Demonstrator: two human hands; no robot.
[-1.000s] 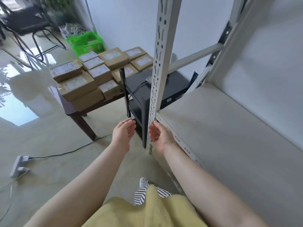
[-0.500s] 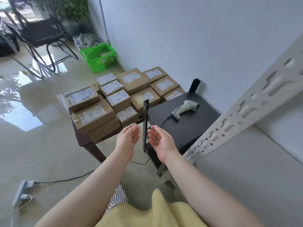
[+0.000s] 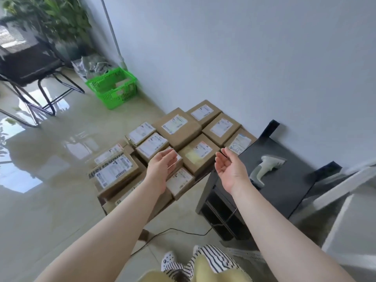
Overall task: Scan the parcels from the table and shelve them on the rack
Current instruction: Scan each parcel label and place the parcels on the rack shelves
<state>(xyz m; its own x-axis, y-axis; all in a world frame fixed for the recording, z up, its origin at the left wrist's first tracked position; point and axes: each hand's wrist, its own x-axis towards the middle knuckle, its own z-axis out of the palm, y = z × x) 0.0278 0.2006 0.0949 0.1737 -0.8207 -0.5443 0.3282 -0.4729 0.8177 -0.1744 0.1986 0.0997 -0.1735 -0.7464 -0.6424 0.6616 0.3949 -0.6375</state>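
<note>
Several brown cardboard parcels with white labels cover a low table; one of them, a parcel (image 3: pixel 198 153), lies between my hands. My left hand (image 3: pixel 161 168) and my right hand (image 3: pixel 228 169) hover above the parcels with palms facing each other, fingers relaxed, holding nothing. A grey handheld scanner (image 3: pixel 263 167) lies on a black side table (image 3: pixel 284 190) just right of my right hand. The grey metal rack (image 3: pixel 345 200) shows at the right edge.
A green plastic basket (image 3: pixel 112 89) stands by the white wall behind the parcels. A black chair (image 3: pixel 30 72) and a plant are at the far left. A black cable (image 3: pixel 179 232) runs across the glossy floor under the tables.
My view has swung left, away from the rack and toward the parcel table. Both hands have reached forward and spread apart over the parcels, holding nothing.
</note>
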